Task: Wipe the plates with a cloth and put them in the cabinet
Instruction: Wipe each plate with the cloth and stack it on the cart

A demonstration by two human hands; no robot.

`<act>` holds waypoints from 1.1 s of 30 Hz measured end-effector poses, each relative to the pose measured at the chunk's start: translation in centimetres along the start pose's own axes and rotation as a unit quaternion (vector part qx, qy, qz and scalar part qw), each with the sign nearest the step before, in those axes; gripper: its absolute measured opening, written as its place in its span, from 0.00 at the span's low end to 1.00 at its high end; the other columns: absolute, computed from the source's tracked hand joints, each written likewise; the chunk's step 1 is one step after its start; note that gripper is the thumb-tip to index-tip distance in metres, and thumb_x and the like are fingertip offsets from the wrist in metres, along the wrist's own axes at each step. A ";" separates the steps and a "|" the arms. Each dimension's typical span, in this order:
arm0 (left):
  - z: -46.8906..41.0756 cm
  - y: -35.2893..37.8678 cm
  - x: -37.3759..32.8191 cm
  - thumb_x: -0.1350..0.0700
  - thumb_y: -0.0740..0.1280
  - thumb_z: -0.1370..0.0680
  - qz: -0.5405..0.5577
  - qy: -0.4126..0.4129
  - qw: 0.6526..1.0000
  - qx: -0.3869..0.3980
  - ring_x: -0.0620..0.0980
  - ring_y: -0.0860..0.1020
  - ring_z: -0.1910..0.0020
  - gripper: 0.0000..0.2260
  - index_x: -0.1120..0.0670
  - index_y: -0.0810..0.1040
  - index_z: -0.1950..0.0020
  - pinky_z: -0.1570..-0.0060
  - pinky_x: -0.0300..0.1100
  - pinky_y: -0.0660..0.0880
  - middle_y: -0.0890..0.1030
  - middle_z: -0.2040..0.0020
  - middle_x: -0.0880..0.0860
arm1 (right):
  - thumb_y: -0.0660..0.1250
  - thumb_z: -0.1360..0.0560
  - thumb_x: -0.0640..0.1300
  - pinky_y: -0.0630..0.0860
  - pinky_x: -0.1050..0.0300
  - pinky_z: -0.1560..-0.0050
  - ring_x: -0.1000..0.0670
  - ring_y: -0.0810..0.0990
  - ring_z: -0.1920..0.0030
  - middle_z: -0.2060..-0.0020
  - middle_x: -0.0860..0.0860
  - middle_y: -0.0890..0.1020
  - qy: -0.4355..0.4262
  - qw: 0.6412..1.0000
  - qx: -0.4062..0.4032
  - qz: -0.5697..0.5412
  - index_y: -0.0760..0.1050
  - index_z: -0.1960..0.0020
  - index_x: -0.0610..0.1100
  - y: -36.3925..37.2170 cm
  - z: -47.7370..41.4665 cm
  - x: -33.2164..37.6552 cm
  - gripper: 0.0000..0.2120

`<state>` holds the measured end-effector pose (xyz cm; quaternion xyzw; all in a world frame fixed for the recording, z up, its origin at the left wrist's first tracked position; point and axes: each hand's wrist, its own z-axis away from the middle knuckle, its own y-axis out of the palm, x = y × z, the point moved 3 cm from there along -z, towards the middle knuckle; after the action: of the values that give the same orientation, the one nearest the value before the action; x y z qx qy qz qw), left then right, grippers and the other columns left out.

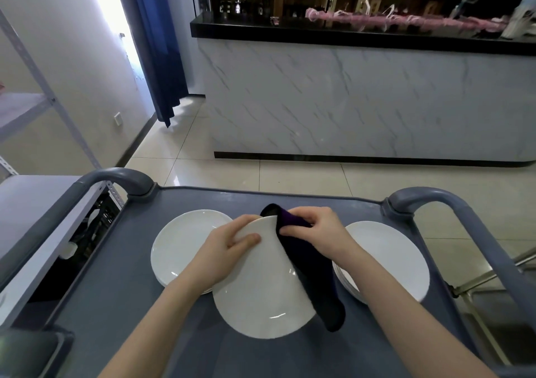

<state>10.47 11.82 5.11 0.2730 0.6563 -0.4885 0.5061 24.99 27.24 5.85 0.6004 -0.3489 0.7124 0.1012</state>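
Held plate: a white plate [261,290] is up in both hands, tilted, over the middle of the grey tabletop [121,305].
Left hand: the left hand [232,241] grips the plate's top left edge, thumb on the front.
Right hand: the right hand [316,229] squeezes the cloth against the plate's top right edge.
Cloth: the dark purple cloth [313,276] folds over the top edge and hangs down the plate's right side.
Left plate: another white plate [179,244] lies flat on the tabletop, partly behind the left hand.
Right stack: a stack of white plates [385,255] sits on the right, partly behind the right arm.
Cart handles: a grey handle [116,177] curves up at each far corner.
Behind: a marble counter [348,93] and a blue curtain [156,43] stand across the tiled floor.
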 end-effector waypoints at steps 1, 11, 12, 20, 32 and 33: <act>0.2 -0.3 0.1 0.53 0.67 0.18 0.017 0.001 1.000 -0.010 0.38 0.81 0.50 0.13 0.32 0.79 0.44 0.56 0.27 0.74 0.83 0.49 0.38 | 0.76 0.30 0.44 0.79 0.53 0.47 0.52 0.84 0.53 0.57 0.54 0.86 0.001 1.000 -0.005 -0.021 0.84 0.51 0.52 -0.1 0.2 -0.1 0.09; 1.1 -1.7 1.7 0.45 0.66 0.26 0.167 -0.057 0.972 -0.157 0.42 0.83 0.51 0.12 0.32 0.80 0.44 0.54 0.44 0.79 0.84 0.47 0.41 | 0.70 0.26 0.34 0.79 0.50 0.47 0.42 0.84 0.46 0.47 0.44 0.85 0.135 0.934 -0.077 -0.323 0.79 0.40 0.41 1.8 5.6 -5.2 0.15; 1.0 -1.8 1.5 0.44 0.66 0.25 0.152 -0.052 0.978 -0.132 0.42 0.83 0.51 0.12 0.32 0.80 0.44 0.54 0.43 0.79 0.84 0.48 0.40 | 0.70 0.26 0.33 0.79 0.49 0.47 0.42 0.84 0.46 0.48 0.43 0.85 0.131 0.938 -0.083 -0.311 0.80 0.41 0.41 1.5 5.5 -5.0 0.14; -0.6 -0.6 -0.9 0.51 0.67 0.19 -0.040 -0.029 0.997 0.066 0.40 0.82 0.52 0.11 0.32 0.77 0.44 0.56 0.34 0.78 0.83 0.50 0.40 | 0.74 0.28 0.34 0.82 0.53 0.48 0.46 0.85 0.52 0.54 0.47 0.87 0.020 0.987 -0.014 -0.159 0.84 0.49 0.46 0.3 2.8 -0.4 0.11; 2.7 1.8 2.6 0.51 0.67 0.18 0.220 -0.076 0.954 -0.190 0.44 0.83 0.49 0.13 0.30 0.75 0.45 0.52 0.45 0.81 0.83 0.47 0.40 | 0.70 0.25 0.35 0.81 0.52 0.54 0.45 0.84 0.53 0.50 0.41 0.85 0.159 0.851 -0.238 -0.440 0.81 0.45 0.38 1.8 5.5 -4.4 0.09; 2.6 1.8 2.5 0.52 0.66 0.18 0.209 -0.075 0.956 -0.191 0.44 0.83 0.49 0.14 0.30 0.76 0.46 0.52 0.46 0.80 0.83 0.48 0.40 | 0.71 0.26 0.35 0.81 0.51 0.51 0.44 0.84 0.52 0.50 0.41 0.85 0.163 0.859 -0.237 -0.422 0.82 0.46 0.39 1.7 5.7 -4.5 0.09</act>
<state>12.23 9.74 2.06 0.2655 0.6256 -0.2564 0.6873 29.68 23.68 1.19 0.5231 -0.1988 0.5847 0.5873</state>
